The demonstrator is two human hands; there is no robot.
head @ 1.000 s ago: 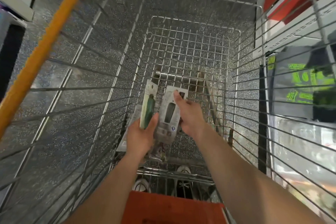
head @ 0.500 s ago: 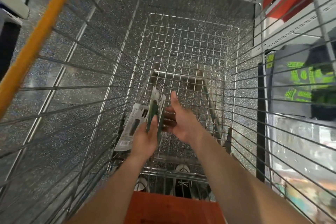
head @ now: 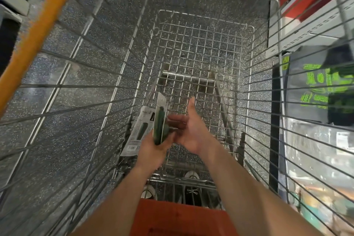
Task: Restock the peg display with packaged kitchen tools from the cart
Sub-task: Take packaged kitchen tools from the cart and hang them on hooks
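Orange rail (head: 38,30) runs along the cart (head: 201,30) at its left rim. Flat pack (head: 139,132) lies on the cart floor against the left wall. Left hand (head: 153,151), low in the cart, grips the green-tool pack (head: 160,120), upright and edge-on. Right hand (head: 191,132), just beside: fingers straight, thumb raised, holding nothing; contact with the pack unclear.

Wire cart (head: 201,48) floor: one white packaged tool (head: 137,136) lying by left wall.
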